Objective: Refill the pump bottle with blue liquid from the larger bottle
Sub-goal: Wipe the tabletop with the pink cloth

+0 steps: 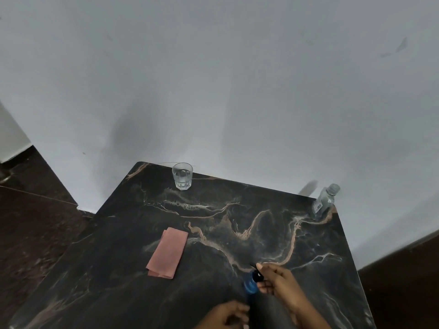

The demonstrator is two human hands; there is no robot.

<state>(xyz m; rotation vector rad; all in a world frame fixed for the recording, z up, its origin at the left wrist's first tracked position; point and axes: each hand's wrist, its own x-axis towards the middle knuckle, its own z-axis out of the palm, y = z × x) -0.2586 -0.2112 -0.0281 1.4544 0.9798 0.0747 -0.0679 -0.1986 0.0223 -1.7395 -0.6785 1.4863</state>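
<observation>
Near the table's front edge stands a bottle with a blue upper part point(250, 286) and a black pump head point(257, 274). A dark grey body point(268, 312) runs down from it to the frame's bottom edge. My right hand point(280, 286) pinches the pump head between thumb and fingers. My left hand point(228, 315), blurred and cut off at the bottom, curls against the left side of the dark body. A clear plastic bottle point(323, 203) with a label and pale liquid stands at the table's far right corner, away from both hands.
The dark marble table point(213, 233) stands against a grey wall. A glass point(182, 176) holding water sits at its far edge. A folded pink cloth point(167, 252) lies left of the hands. Dark floor lies on both sides.
</observation>
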